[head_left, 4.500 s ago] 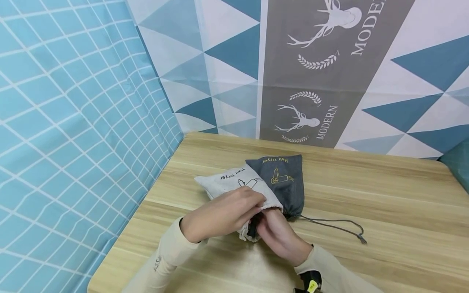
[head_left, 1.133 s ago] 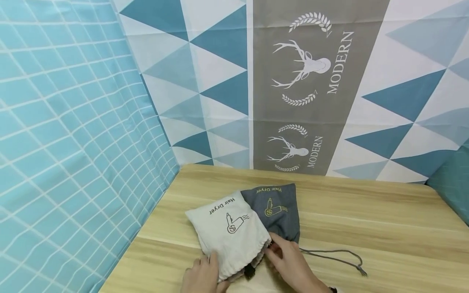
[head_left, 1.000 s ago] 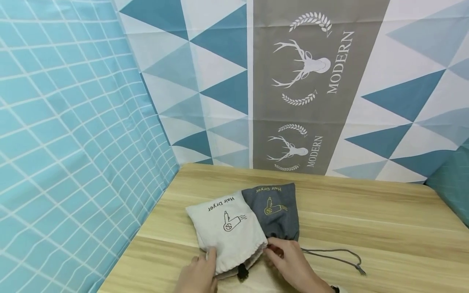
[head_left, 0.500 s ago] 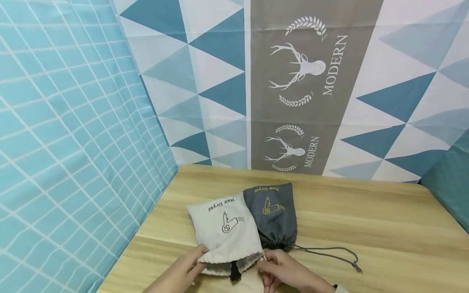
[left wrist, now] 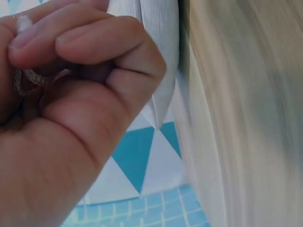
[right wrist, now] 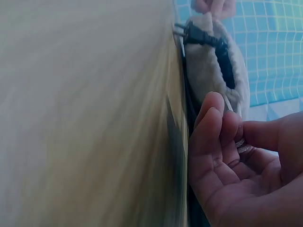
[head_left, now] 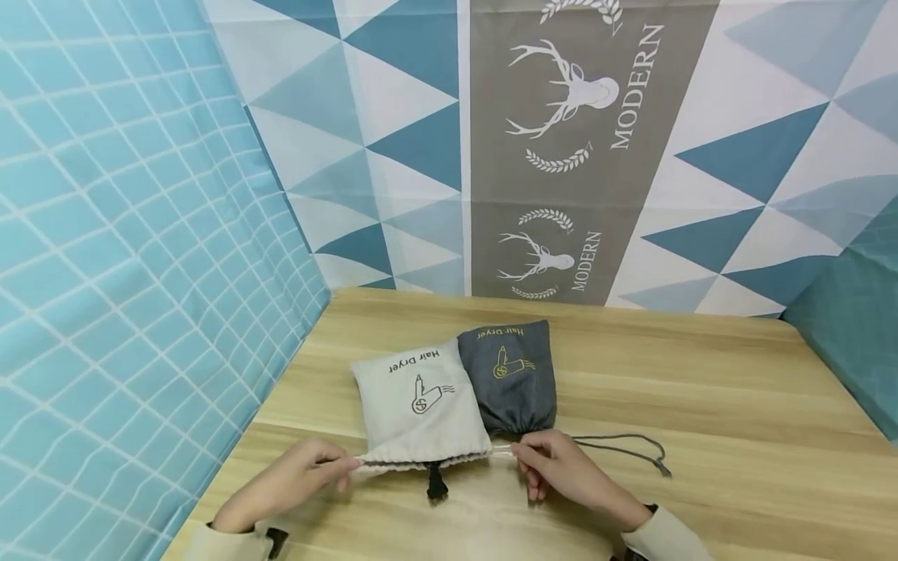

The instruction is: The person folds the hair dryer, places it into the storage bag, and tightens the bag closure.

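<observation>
Lay flat near the front edge of the wooden table [head_left: 701,374]: white pouch [head_left: 421,405], black plug [head_left: 436,489] poking from its mouth. Pinched the white drawstring [head_left: 502,449] at either end, left hand [head_left: 295,475] and right hand [head_left: 561,467], fingers curled. Overlapped the grey pouch [head_left: 515,374] behind, grey cord [head_left: 624,444] trailing right. Stayed bare, the tabletop to the right.

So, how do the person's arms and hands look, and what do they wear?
Both hands, the left hand and the right hand, are bare, with no rings in view. Long cream sleeves cover both arms to the wrists. A dark strap sits at the left wrist.
</observation>
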Demonstrator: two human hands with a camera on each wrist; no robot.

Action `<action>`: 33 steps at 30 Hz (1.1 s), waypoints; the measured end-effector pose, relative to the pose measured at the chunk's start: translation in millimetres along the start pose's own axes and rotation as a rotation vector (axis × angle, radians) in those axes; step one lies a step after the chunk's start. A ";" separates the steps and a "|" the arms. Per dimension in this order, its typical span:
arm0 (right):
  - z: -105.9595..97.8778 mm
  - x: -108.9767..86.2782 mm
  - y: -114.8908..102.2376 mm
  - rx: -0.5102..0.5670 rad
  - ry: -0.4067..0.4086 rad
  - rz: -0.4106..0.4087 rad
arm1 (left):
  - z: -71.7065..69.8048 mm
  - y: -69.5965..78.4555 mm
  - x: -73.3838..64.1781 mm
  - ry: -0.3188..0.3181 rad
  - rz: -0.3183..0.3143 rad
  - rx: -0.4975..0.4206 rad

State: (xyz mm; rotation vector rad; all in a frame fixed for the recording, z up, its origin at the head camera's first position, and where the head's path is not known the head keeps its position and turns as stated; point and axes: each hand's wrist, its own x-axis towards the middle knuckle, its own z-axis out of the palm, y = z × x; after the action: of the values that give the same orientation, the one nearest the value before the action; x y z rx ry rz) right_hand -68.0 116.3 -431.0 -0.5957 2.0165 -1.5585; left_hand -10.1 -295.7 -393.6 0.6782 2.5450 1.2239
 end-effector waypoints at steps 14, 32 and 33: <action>-31.5 -23.6 4.9 -0.158 0.064 0.052 | -23.0 -30.3 -21.8 -0.025 -0.121 0.013; -48.8 -61.8 11.7 -0.257 0.184 0.026 | -36.1 -48.1 -27.5 0.185 -0.104 0.271; -46.1 -61.8 11.1 -0.262 0.175 0.023 | -35.0 -47.3 -26.2 0.195 -0.123 0.306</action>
State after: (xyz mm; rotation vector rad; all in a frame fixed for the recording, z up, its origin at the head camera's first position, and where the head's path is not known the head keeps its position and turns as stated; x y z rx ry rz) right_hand -50.3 191.8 -424.1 -0.5467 2.3732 -1.3846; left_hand -15.8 -358.0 -408.6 0.4710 2.9232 0.9099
